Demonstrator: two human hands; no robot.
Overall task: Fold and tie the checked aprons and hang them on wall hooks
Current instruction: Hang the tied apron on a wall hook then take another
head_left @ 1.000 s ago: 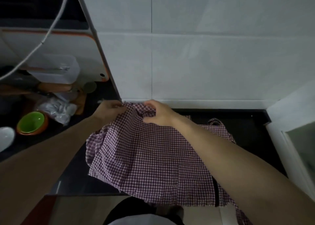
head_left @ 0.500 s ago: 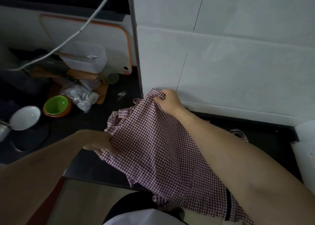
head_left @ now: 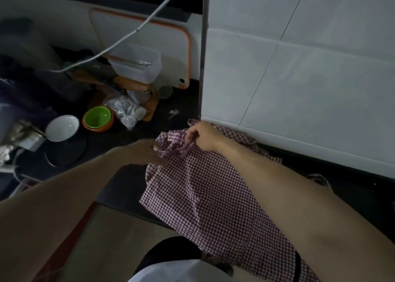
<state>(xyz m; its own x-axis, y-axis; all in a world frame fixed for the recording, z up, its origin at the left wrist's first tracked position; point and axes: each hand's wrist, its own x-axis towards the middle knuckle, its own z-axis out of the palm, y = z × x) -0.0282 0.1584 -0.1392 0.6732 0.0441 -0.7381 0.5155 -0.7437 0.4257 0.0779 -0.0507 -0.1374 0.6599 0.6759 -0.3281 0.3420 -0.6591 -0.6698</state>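
Head view: your right hand [head_left: 203, 135] pinches bunched apron [head_left: 205, 196] top; left hand [head_left: 147, 151] grips the edge just beside. Cloth below hangs off the counter [head_left: 124, 187]; loosened fingers would drop it.

We stand in a home kitchen. A dark countertop [head_left: 136, 130] runs along a white tiled wall [head_left: 310, 78], and on it we see a green bowl [head_left: 97, 117], a white bowl [head_left: 62, 128], a clear plastic container [head_left: 136, 65] and an orange-edged cutting board [head_left: 149, 40] leaning against the wall behind them.
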